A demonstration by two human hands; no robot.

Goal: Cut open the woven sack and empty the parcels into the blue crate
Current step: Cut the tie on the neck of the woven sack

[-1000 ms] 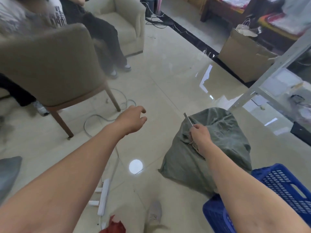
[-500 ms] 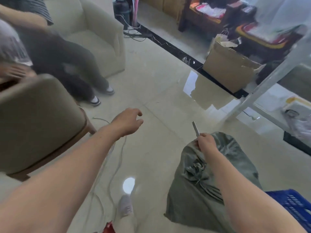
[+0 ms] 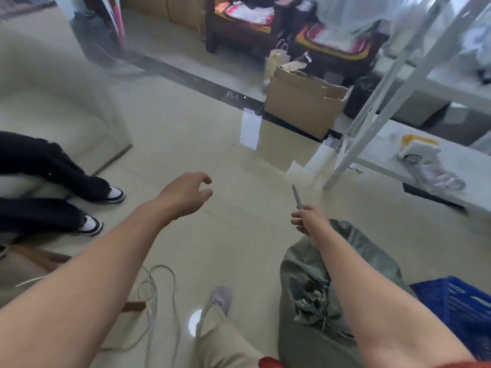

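Cutter's lifted off the sack, neck still bunched up

Left hand (image 3: pixel 186 192) hangs over the floor (image 3: pixel 212 123), fingers apart and loosely curled, holding nothing. Right hand (image 3: pixel 309 224) pinches the slim cutter (image 3: pixel 297 196), which was down at the sack's neck a second ago and now points up clear of it, so probably no real opening yet. The grey-green sack (image 3: pixel 313 301) slumps wrinkled against the blue crate (image 3: pixel 462 301).

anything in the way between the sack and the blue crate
Nothing visible. The blue crate sits close beside the woven sack, and no object shows between them. Only the person's own right forearm crosses above the sack, with the right hand holding a cutter beyond it.
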